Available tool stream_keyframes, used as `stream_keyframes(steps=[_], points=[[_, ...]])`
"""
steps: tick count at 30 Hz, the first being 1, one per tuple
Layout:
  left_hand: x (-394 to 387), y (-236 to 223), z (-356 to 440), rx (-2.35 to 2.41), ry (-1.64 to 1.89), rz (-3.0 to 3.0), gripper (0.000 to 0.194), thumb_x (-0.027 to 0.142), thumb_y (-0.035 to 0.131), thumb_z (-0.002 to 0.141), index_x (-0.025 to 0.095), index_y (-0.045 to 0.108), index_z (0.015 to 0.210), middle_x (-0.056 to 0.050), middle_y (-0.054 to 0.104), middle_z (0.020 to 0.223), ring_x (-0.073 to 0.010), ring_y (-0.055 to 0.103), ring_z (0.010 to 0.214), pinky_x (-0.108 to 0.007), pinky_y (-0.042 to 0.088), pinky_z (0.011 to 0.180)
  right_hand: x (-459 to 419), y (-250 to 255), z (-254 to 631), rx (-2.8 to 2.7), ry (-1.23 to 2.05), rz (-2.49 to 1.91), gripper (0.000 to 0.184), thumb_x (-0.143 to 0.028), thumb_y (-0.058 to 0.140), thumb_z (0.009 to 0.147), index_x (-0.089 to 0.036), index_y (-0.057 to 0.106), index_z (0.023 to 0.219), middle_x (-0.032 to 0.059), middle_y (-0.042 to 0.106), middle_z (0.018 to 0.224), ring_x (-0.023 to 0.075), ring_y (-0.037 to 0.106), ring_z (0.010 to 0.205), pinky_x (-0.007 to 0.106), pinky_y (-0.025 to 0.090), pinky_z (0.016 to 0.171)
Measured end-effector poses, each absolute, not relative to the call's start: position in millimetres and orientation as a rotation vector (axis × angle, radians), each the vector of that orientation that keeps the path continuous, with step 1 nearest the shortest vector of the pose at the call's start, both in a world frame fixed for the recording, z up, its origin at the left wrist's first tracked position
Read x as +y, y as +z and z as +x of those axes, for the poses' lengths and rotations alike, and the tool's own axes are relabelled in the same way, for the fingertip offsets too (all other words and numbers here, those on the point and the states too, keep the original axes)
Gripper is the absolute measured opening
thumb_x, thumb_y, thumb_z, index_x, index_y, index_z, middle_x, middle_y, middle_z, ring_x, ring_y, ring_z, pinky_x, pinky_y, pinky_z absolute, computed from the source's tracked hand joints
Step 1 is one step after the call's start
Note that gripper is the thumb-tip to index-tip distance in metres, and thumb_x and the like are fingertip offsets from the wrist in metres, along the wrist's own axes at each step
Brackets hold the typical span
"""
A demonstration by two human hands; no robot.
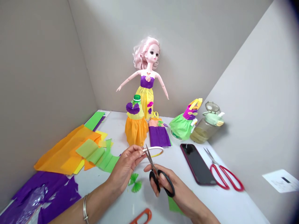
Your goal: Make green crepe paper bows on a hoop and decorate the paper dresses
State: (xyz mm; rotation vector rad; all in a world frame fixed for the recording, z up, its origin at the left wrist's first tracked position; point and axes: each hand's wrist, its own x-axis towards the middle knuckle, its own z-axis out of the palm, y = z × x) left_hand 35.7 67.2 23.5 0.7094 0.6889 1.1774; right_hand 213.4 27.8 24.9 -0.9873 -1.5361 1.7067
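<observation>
Black-handled scissors (152,165) meet a white ring (157,147) over a crowded white table (114,124).
The left hand (127,163) pinches the ring's edge; the right hand (178,182) grips the scissors, blades slightly parted. From the ring, the doll (147,82) stands at 12 o'clock before a plain grey wall (187,46), orange paper (63,152) lies at 9, purple sheeting (60,193) at 8, the phone (198,165) toward 4.

A: Any legible text on your feed?
B: None I can read. White card (277,182) on the right wall (247,115) has faint marks and a black block (285,179), too small for me to make out.
</observation>
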Motion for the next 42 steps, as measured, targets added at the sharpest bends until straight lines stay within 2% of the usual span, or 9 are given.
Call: stream_keyframes(steps=[9, 16, 19, 22, 26, 30, 34, 38, 42], points=[[67, 22, 37, 0.725, 1.153, 0.729, 0.008, 0.022, 0.069, 0.076, 0.019, 0.061, 0.075, 0.002, 0.060, 0.081, -0.0126, 0.058, 0.085, -0.025, 0.047, 0.090, 25, 29, 208, -1.480, 1.608, -1.079, 0.055, -0.061, 0.041, 0.092, -0.013, 0.056, 0.114, -0.0053, 0.034, 0.059, 0.0120, 0.029, 0.057, 0.026, 0.025, 0.058], [68, 23, 36, 0.759, 1.120, 0.800, 0.011, 0.024, 0.069, 0.073, 0.019, 0.059, 0.073, -0.001, 0.061, 0.083, -0.0162, 0.059, 0.088, -0.027, 0.045, 0.089, 23, 28, 217, -1.565, 1.785, -0.851, 0.060, -0.065, 0.041, 0.089, -0.016, 0.050, 0.124, 0.0043, 0.051, 0.083, 0.0177, 0.046, 0.079, 0.032, 0.035, 0.077], [73, 21, 30, 0.816, 1.129, 0.939, 0.013, 0.028, 0.068, 0.074, 0.019, 0.060, 0.073, -0.002, 0.063, 0.086, -0.0201, 0.059, 0.097, -0.029, 0.043, 0.093, 25, 37, 228, -1.608, 1.803, -0.787, 0.061, -0.065, 0.044, 0.088, -0.015, 0.048, 0.123, 0.0019, 0.052, 0.074, 0.0160, 0.046, 0.070, 0.030, 0.036, 0.071], [81, 16, 21, 0.848, 1.104, 1.232, 0.010, 0.028, 0.067, 0.076, 0.020, 0.062, 0.076, -0.005, 0.064, 0.092, -0.0247, 0.054, 0.114, -0.032, 0.038, 0.099, 31, 47, 247, -1.737, 1.581, -1.081, 0.047, -0.057, 0.054, 0.087, -0.019, 0.051, 0.114, 0.0001, 0.052, 0.074, 0.0147, 0.045, 0.068, 0.027, 0.036, 0.065], [91, 7, 6, 0.867, 0.876, 1.581, 0.002, 0.020, 0.063, 0.076, 0.020, 0.062, 0.074, -0.006, 0.059, 0.098, -0.0251, 0.052, 0.115, -0.033, 0.037, 0.101, 41, 42, 276, -2.015, 1.004, -1.609, 0.024, -0.031, 0.061, 0.083, -0.025, 0.056, 0.106, 0.0007, 0.057, 0.085, 0.0178, 0.052, 0.077, 0.027, 0.039, 0.069], [93, 8, -7, 0.968, 0.684, 1.773, 0.008, 0.014, 0.056, 0.074, 0.020, 0.061, 0.074, -0.005, 0.060, 0.096, -0.0225, 0.056, 0.102, -0.032, 0.039, 0.095, 47, 20, 289, -2.281, 0.593, -1.701, 0.035, -0.015, 0.051, 0.083, -0.025, 0.053, 0.117, 0.0060, 0.058, 0.104, 0.0215, 0.057, 0.092, 0.032, 0.042, 0.080], [88, 15, -17, 1.037, 0.640, 1.814, 0.011, 0.014, 0.055, 0.074, 0.021, 0.063, 0.073, -0.003, 0.061, 0.099, -0.0206, 0.056, 0.096, -0.029, 0.040, 0.089, 53, 8, 289, -2.408, 0.263, -1.807, 0.034, -0.009, 0.056, 0.079, -0.020, 0.055, 0.111, 0.0077, 0.055, 0.096, 0.0234, 0.057, 0.090, 0.032, 0.044, 0.075], [77, 17, -22, 1.060, 0.732, 1.692, 0.005, 0.023, 0.060, 0.078, 0.022, 0.065, 0.076, -0.004, 0.062, 0.097, -0.0215, 0.055, 0.098, -0.030, 0.040, 0.090, 56, 10, 286, -2.410, 0.231, -1.826, 0.034, -0.008, 0.057, 0.079, -0.020, 0.055, 0.110, 0.0068, 0.053, 0.098, 0.0211, 0.058, 0.085, 0.029, 0.044, 0.071], [66, 13, -19, 1.002, 0.771, 1.562, 0.011, 0.032, 0.063, 0.081, 0.021, 0.064, 0.079, -0.005, 0.061, 0.097, -0.0222, 0.055, 0.102, -0.031, 0.037, 0.094, 57, 19, 281, -2.464, 0.145, -1.865, 0.029, -0.008, 0.056, 0.080, -0.021, 0.059, 0.105, 0.0068, 0.055, 0.096, 0.0229, 0.058, 0.089, 0.027, 0.041, 0.063]])
